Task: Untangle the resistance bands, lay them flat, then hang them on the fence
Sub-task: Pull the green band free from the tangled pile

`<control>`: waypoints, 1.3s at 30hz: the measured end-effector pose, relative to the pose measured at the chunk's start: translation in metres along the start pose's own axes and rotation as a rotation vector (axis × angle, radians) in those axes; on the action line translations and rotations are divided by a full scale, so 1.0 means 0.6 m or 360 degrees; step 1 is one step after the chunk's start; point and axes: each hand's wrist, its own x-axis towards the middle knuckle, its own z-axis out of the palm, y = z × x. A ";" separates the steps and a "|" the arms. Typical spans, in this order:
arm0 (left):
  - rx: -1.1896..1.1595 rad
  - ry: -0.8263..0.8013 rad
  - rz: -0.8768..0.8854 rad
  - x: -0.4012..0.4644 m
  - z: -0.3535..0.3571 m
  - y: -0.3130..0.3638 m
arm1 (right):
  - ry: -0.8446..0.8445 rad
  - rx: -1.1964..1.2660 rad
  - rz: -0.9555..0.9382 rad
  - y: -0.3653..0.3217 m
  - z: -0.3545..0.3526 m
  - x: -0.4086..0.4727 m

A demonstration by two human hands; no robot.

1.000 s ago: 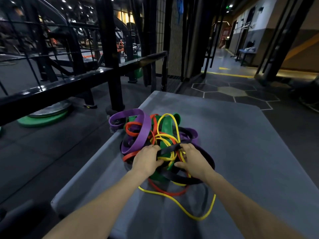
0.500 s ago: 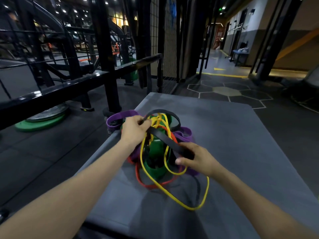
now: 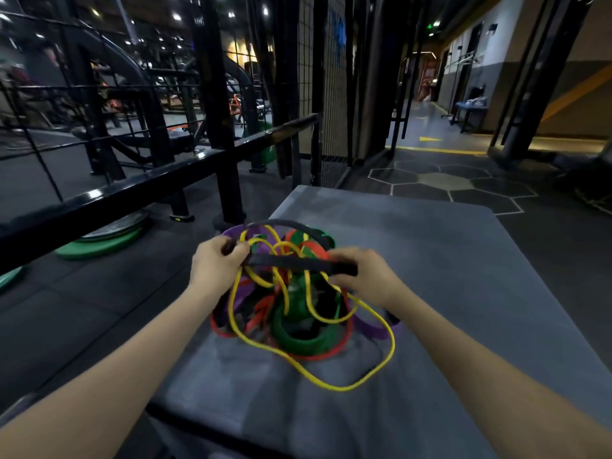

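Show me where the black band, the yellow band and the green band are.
black band (image 3: 291,261): head view, flat stretch between the two hands.
yellow band (image 3: 390,346): head view, outer right loop.
green band (image 3: 298,339): head view, lower curve.

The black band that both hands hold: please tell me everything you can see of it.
The black band is a wide, flat, matte strap, rubber by its look. One stretch runs taut and almost level between the left hand and the right hand, which both grip it, lifted above the pile. The rest arches behind over the tangle. Yellow loops cross it, so it is not yet free.
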 end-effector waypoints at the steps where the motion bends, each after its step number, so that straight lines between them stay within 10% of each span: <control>1: 0.0119 -0.0075 -0.0040 -0.007 0.000 -0.019 | -0.0088 -0.0013 0.0019 0.004 0.011 -0.005; 9: 0.0280 -0.0980 0.0310 -0.047 0.029 0.000 | 0.0025 0.0060 0.0390 0.056 0.020 -0.043; 22: 0.1315 -0.0983 0.1233 -0.054 0.189 0.058 | 0.0075 -0.0324 0.0417 0.110 0.013 -0.056; 39: 0.1268 -0.0790 0.1114 -0.060 0.140 0.030 | 0.0071 -0.0385 0.1048 0.129 0.031 -0.092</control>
